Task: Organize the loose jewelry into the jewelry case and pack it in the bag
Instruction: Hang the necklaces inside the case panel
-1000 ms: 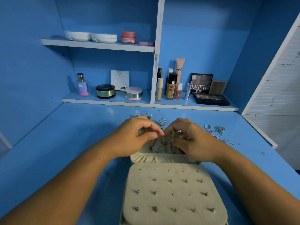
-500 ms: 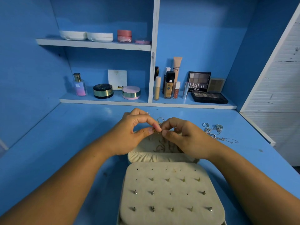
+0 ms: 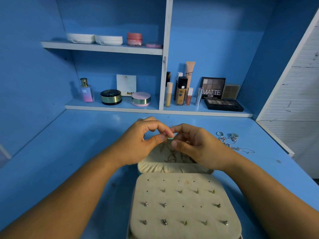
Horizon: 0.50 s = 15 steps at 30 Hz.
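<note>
Blue-painted walls, two shelves and a blue bench (image 3: 69,144) are seen from above. On the bench an open cream jewelry case (image 3: 172,167) is placed. Its near half is taken by a padded earring panel (image 3: 184,195), where small metal studs (image 3: 164,205) are pinned in rows and some holes are left free. Its far half is a gathered pocket, partly hidden by the hands, and thin gold pieces (image 3: 170,159) are laid in it.

Above this far half a gold chain (image 3: 165,138) is pinched between the thumb and the forefinger of the left hand (image 3: 138,144), and it is hung down from the pinch toward the pocket. The right hand (image 3: 198,147) is held just beside, its fingers curled, and its forefinger tip is touched to the left forefinger. Whether the chain is gripped by the right fingers also cannot be told, because the spot is too small.

To the right of the case, apart from it, two silver rings (image 3: 220,134) and a tangled silver chain (image 3: 241,149) are left loose on the bench. On the lower shelf (image 3: 112,107) a perfume bottle (image 3: 85,91), round compacts, tubes and a palette marked MATTE (image 3: 212,87) are lined. White cases and a pink jar (image 3: 134,39) are kept on the upper shelf (image 3: 103,48).
</note>
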{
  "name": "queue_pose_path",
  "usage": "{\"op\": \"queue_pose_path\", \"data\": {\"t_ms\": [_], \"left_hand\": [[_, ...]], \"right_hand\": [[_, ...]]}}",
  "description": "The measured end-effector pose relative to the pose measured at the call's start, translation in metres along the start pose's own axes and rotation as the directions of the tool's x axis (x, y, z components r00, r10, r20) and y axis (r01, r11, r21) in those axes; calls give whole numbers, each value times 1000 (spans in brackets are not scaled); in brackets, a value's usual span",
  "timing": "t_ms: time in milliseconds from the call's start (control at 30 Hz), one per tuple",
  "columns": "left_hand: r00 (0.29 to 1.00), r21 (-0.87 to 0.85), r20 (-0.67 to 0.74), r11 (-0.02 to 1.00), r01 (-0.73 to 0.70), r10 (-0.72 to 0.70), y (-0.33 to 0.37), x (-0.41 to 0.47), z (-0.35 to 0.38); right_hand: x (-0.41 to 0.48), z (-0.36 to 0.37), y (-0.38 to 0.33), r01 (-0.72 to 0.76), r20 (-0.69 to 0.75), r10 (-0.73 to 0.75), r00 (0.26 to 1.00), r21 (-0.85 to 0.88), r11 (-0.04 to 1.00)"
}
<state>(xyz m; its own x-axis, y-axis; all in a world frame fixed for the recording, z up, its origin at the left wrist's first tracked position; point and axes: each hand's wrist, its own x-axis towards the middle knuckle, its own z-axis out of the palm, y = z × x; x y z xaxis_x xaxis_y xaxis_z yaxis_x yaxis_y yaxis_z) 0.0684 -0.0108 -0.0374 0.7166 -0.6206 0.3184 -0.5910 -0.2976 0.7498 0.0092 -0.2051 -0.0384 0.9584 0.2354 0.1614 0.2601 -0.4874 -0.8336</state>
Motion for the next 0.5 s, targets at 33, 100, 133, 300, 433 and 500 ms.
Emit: {"op": "queue_pose_path", "data": {"t_ms": [33,100,133,300,433,500], "left_hand": [[1000,-7,-4,1000,-7,7,0,0,0],[1000,-17,-7,1000,-23,23,1,0,0],[1000,-20,-8,999,-30,30,2,0,1],[999,-31,-4,999,-44,44,4,-1,2],[998,-16,-22,998,-54,54,4,-1,1],[998,-9,-35,999,-44,44,4,-1,2]], "right_hand": [[-1,0,-1,-2,3,2,1000,-18,1000],[-1,1,-3,1,11,0,1000,-48,999],[-1,2,-4,10,9,-10,1000,-58,998],[-2,4,-6,46,-3,-46,999,-40,998],[-1,4,-3,8,-38,-7,999,20,1000],[0,4,-2,5,-70,0,998,67,998]]}}
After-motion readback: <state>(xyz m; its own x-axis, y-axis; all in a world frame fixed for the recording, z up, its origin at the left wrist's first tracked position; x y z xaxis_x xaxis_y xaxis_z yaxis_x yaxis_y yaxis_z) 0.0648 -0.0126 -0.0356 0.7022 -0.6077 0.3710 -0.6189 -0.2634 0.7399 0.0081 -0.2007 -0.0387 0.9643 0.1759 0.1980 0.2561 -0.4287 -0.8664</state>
